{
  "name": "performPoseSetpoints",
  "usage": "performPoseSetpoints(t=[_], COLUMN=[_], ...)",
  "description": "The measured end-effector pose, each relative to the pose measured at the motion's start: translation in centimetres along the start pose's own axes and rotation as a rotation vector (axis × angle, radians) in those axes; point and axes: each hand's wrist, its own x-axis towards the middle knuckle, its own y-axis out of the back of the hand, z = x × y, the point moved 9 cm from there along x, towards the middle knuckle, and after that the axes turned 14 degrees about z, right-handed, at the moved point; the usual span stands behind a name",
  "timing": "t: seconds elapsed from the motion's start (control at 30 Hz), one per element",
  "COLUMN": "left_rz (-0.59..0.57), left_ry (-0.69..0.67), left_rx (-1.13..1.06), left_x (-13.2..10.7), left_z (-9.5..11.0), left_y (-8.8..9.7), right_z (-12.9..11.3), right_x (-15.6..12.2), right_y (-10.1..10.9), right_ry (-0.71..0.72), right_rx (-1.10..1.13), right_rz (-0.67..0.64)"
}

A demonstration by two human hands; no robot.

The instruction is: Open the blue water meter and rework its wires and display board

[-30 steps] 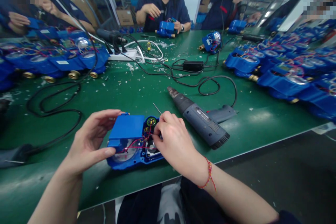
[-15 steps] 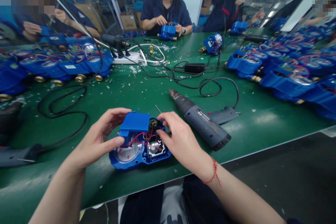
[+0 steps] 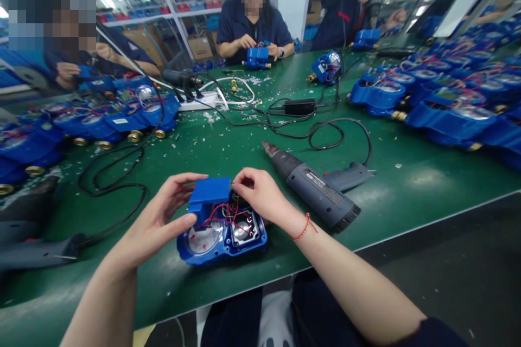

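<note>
Housing [image 3: 223, 252], moulded and glossy blue, lay on the table before you, between your hands and near the table's front edge. Its outline was rounded at the left and squarer at the right. The left recess showed a round, pale, shiny disc; the right held a square, black-edged part [image 3: 244, 227] with a bright metallic circle at its centre. Thin red and yellow wires [image 3: 220, 210] looped loosely across both.

Your left hand [image 3: 165, 214] held the flat, smooth blue cover [image 3: 210, 191] tilted above the housing, thumb and fingers spread wide to its opposite edges. Your right hand [image 3: 260, 192] was at the cover's right edge, thumb and forefinger drawn narrow; whether anything sat between their tips could not be told. A braided red bracelet [image 3: 305, 226] circled your right wrist.

The table [image 3: 220, 143] was green, smooth and reflective, littered with white scraps. A dark grey heat gun [image 3: 319, 190], ribbed at its rear and scorched at its nozzle, lay to your right. Black cables ran past a white power strip [image 3: 199, 101]. Rows of similar blue units [image 3: 376, 92] lined both sides, some with brass fittings [image 3: 135, 135]. Co-workers in dark clothing sat beyond, before stocked shelves [image 3: 146, 16].
</note>
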Motion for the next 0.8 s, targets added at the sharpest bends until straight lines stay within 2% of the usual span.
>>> performPoseSetpoints(t=[0.07,0.1,0.13,0.17,0.2,0.27,0.37,0.47,0.53,0.67,0.8], left_rz=[0.181,0.287,0.337,0.340,0.238,0.044,-0.068,-0.052,-0.068,-0.164,-0.126], left_ry=[-0.142,-0.281,-0.412,-0.583,-0.723,-0.892,-0.857,-0.780,-0.761,-0.792,-0.747], left_rx=[0.057,0.094,0.161,0.244,0.353,0.521,0.744,0.864,0.854,0.771,0.753], left_x=[-0.2,-0.7,-1.4,-2.3,-3.1,-4.3,-3.9,-2.9,-2.6,-3.0,-3.0], left_z=[2.4,4.5,6.4,8.6,10.0,11.2,9.7,7.5,6.7,6.7,7.4], left_y=[1.1,1.5,1.2,0.2,-1.8,-5.4,-7.7,-7.3,-6.7,-6.7,-6.8], right_z=[0.4,0.5,0.6,0.6,0.7,0.8,0.9,0.8,0.8,1.0,0.3], right_x=[-0.1,-0.1,-0.1,-0.1,-0.1,-0.1,-0.3,-0.7,-0.9,-1.1,-2.0], right_y=[0.1,0.1,0.2,0.3,0.3,0.4,0.6,1.1,1.4,1.4,1.5], right_ry=[-0.046,-0.062,-0.073,-0.082,-0.090,-0.106,-0.126,-0.130,-0.128,-0.109,-0.076], right_rx=[0.044,0.058,0.070,0.081,0.092,0.121,0.177,0.206,0.202,0.182,0.158], right_rz=[0.017,0.028,0.034,0.038,0.039,0.037,0.016,0.001,0.008,0.034,0.070])
